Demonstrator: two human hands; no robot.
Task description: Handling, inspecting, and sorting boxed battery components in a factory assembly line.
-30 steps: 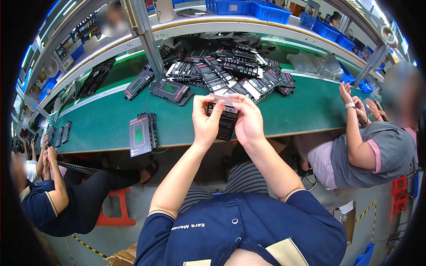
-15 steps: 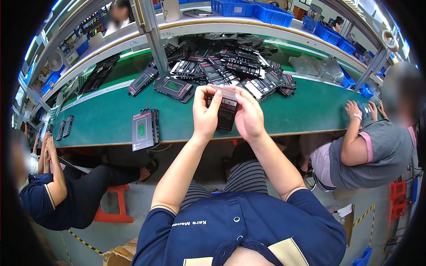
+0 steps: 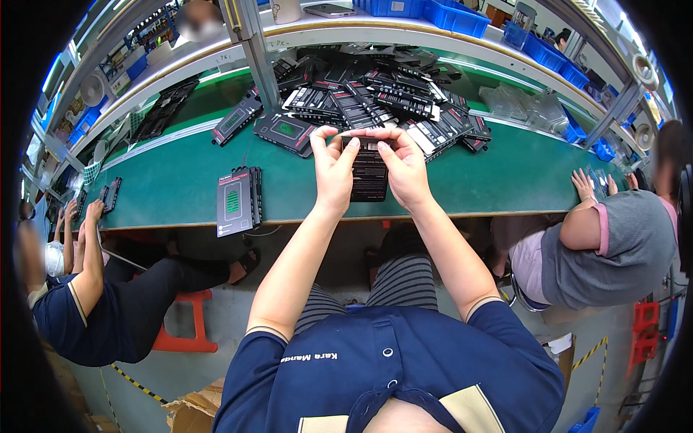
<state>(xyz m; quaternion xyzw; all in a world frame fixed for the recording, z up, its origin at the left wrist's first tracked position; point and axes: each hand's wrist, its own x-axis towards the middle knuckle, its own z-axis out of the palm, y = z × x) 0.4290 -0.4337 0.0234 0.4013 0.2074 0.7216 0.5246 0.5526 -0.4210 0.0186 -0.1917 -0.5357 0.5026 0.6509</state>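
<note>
Above the near edge of the green table (image 3: 303,191), my left hand (image 3: 336,172) and my right hand (image 3: 406,173) hold a flat black retail box (image 3: 369,179) between them. Both thumbs rest on its near face by the top, while the other fingers curl over the upper edge. Small pale print covers the face turned to me. What the fingers do behind the box is hidden. Beyond my hands lies a loose pile of similar black boxes (image 3: 354,105). To the left, a few boxes with a green battery picture (image 3: 234,202) stand upright side by side.
Clear plastic trays (image 3: 516,105) and blue bins (image 3: 574,130) sit at the far right. A metal post (image 3: 256,65) and a shelf (image 3: 404,35) rise behind the pile. One co-worker (image 3: 613,245) sits at the right, another (image 3: 86,303) at the left beside a red stool (image 3: 184,328).
The box has turned from a slant to nearly straight, showing more of its printed face. My right thumb has come onto its top, and my hands have shifted slightly up.
</note>
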